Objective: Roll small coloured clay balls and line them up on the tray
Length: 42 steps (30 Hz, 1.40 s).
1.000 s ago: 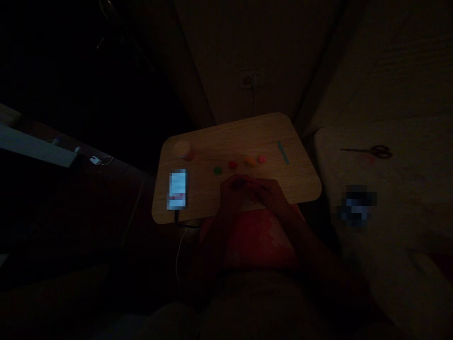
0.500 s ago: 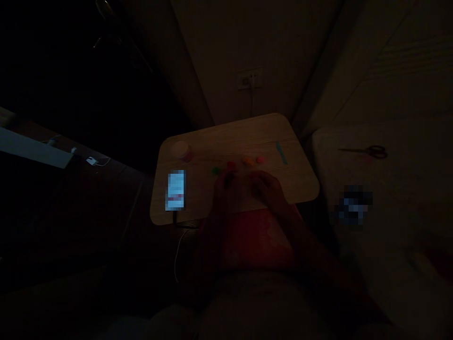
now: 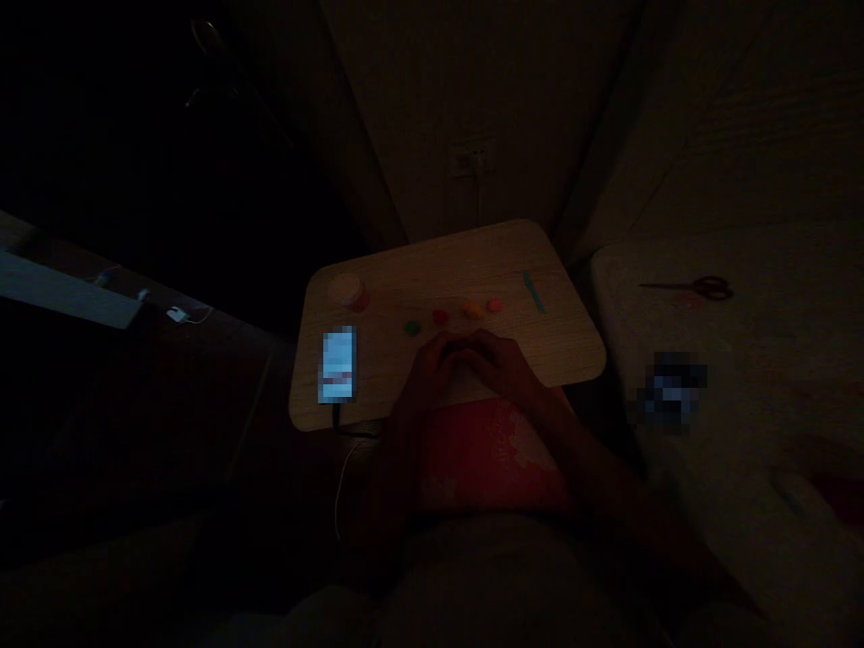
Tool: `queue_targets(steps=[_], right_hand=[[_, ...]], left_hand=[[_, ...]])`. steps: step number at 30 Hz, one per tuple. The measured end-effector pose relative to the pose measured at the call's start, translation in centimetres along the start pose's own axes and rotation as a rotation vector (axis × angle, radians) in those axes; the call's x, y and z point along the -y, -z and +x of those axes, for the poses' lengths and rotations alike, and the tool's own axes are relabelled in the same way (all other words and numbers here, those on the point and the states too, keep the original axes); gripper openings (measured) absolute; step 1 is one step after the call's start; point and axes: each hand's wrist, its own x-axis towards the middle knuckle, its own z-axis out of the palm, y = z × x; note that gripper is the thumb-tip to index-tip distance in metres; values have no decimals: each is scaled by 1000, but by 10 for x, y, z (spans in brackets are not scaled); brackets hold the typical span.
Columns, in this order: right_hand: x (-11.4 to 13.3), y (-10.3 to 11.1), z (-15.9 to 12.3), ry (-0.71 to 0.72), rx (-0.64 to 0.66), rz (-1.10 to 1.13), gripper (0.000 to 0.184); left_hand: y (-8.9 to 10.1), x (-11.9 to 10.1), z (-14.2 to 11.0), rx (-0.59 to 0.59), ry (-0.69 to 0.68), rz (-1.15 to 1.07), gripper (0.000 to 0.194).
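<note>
Room in a home, by our reading; very dim. We list as grounds: one small wood-grain table (image 3: 418, 261), corners rounded; one wall socket (image 3: 462, 160) behind it, plug (image 3: 479, 162) inserted; one broad pale surface (image 3: 762, 360) at right, bed or couch, we cannot tell which, scissors (image 3: 698, 287) lying on it; one dark floor (image 3: 202, 396) at left, a small white corded item (image 3: 178, 314) upon it.

On our left a lit phone (image 3: 337, 364) lies on the table (image 3: 571, 351), a dark cable (image 3: 336, 418) at its near end. To our right we have scissors (image 3: 697, 287) on a pale surface (image 3: 762, 360), a blurred dark object (image 3: 671, 391) nearer us. Beyond the table we see a plug (image 3: 478, 160) in a wall socket (image 3: 462, 162).
</note>
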Motion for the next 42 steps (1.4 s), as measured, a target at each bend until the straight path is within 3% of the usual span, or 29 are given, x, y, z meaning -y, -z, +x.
queue_targets(steps=[5, 10, 15, 23, 42], right_hand=[[-3, 8, 6, 59, 83, -47, 21], [-4, 7, 7, 122, 115, -79, 25], [-4, 7, 4, 29, 54, -173, 25], [-1, 9, 6, 73, 144, -156, 25], [-9, 5, 5, 154, 192, -242, 29]], left_hand=[[1, 5, -2, -1, 49, -2, 24], [-1, 5, -4, 10, 26, -99, 41], [1, 6, 0, 24, 54, -55, 26], [5, 11, 4, -21, 66, -79, 18], [3, 2, 1, 66, 113, -94, 27]])
